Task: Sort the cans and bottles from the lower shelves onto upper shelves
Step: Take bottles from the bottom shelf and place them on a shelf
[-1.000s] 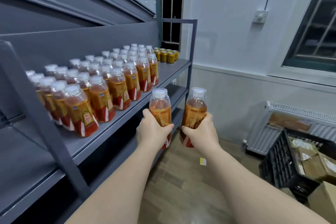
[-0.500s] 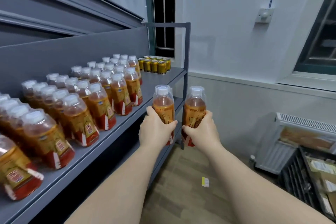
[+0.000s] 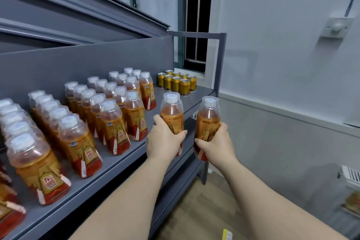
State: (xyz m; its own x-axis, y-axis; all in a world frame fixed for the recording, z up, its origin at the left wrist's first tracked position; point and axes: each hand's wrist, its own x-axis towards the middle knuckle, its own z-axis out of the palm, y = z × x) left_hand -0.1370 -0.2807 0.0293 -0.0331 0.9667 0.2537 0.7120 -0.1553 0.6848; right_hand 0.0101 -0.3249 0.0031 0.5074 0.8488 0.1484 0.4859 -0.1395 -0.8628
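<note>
My left hand [image 3: 163,141] grips an orange drink bottle [image 3: 171,111] with a white cap, held upright at the front edge of the grey upper shelf [image 3: 116,160]. My right hand [image 3: 216,144] grips a second bottle [image 3: 208,117] of the same kind, upright just off the shelf's edge to the right. Several rows of matching bottles [image 3: 109,115] stand on the shelf to the left. A cluster of gold cans [image 3: 177,83] stands at the shelf's far end.
A bare strip of shelf [image 3: 191,96] lies between the bottle rows and the cans. A grey upright post [image 3: 220,84] marks the shelf's far corner. Lower shelves [image 3: 187,146] sit beneath. A white wall and a floor radiator [image 3: 352,175] are on the right.
Both hands have lifted their bottles higher, up to the level of the upper shelf. The view has shifted closer to the shelf and upward.
</note>
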